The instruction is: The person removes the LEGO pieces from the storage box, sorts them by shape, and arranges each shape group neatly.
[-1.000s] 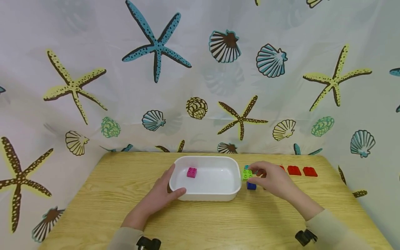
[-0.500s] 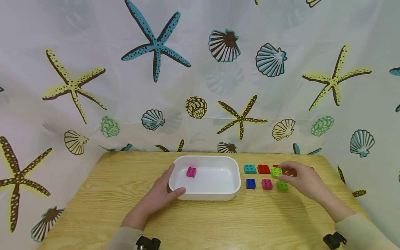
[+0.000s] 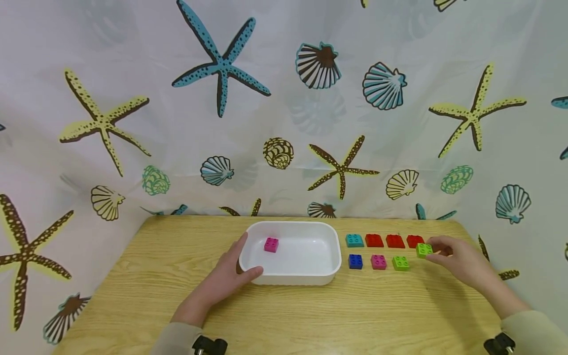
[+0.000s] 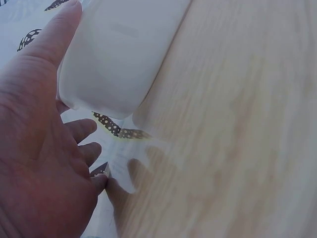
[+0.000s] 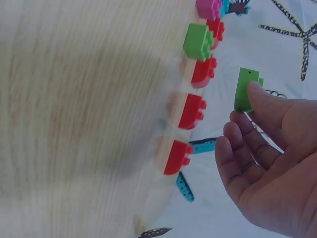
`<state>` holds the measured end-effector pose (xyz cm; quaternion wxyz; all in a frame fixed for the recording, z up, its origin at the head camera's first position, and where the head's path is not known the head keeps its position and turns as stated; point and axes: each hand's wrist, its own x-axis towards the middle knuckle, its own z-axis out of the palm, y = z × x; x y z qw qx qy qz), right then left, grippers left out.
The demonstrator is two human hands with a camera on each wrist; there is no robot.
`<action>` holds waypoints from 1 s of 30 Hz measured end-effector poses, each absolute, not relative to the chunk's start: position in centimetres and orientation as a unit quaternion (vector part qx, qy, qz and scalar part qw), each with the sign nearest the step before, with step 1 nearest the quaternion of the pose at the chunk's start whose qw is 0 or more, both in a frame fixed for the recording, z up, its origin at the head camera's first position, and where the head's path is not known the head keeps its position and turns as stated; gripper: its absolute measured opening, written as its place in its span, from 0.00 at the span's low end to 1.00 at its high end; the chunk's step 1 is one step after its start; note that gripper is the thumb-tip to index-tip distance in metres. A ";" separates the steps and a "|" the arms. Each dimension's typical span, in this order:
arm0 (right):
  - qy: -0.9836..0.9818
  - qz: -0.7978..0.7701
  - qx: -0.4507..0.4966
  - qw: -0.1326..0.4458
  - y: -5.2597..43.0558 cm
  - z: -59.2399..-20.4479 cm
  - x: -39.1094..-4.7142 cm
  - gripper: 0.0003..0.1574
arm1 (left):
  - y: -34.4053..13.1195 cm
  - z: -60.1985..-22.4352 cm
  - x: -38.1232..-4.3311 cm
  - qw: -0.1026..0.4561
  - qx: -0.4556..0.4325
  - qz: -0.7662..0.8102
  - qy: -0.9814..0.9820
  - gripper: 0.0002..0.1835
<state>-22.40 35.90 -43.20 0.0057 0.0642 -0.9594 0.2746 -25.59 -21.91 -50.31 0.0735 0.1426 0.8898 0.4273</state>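
A white plastic tub (image 3: 293,279) stands on the wooden table with one pink toy brick (image 3: 271,245) inside. My left hand (image 3: 228,273) holds the tub's left end, thumb over the near rim and fingers along the outer side; the left wrist view shows the tub wall (image 4: 119,54) against this hand (image 4: 44,134). Over to the right, my right hand (image 3: 459,259) pinches a light green toy brick (image 3: 423,250) between thumb and fingertips. That green brick (image 5: 243,89) appears raised above the table in the right wrist view, where the other fingers of this hand (image 5: 277,153) are loosely bent.
Right of the tub, a back row has a teal brick (image 3: 354,240) and several red bricks (image 3: 395,241). In front of it lie a blue brick (image 3: 355,262), a pink brick (image 3: 378,262) and a green brick (image 3: 400,263). A patterned curtain (image 3: 275,192) hangs behind the table.
My right hand has carried the light green brick rightward from beside the tub, past the front row, to the right of the other green brick. My left hand stays on the tub.
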 end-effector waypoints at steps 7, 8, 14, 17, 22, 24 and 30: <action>-0.964 0.259 0.058 -0.011 37.3 -44.4 -22.9 0.28 | -22.0 -50.5 -25.6 0.072 0.142 0.428 0.890 0.61; -0.964 0.261 0.058 -0.013 37.5 -44.8 -22.9 0.28 | -22.1 -50.5 -25.6 0.072 0.142 0.427 0.890 0.61; -0.958 0.281 0.044 -0.035 38.0 -46.7 -23.3 0.28 | -22.0 -50.6 -25.5 0.070 0.146 0.426 0.890 0.60; -0.956 0.287 0.040 -0.038 38.2 -47.0 -23.4 0.28 | -22.0 -50.6 -25.5 0.067 0.147 0.426 0.890 0.60; -0.952 0.300 0.032 -0.047 38.4 -47.3 -23.6 0.29 | -22.0 -50.7 -25.6 0.063 0.151 0.423 0.891 0.60; -0.952 0.302 0.031 -0.046 38.4 -47.4 -23.6 0.29 | -22.0 -50.7 -25.6 0.062 0.151 0.422 0.892 0.60; -0.950 0.305 0.037 -0.049 38.4 -47.7 -23.8 0.28 | -22.1 -50.7 -25.6 0.063 0.149 0.421 0.893 0.60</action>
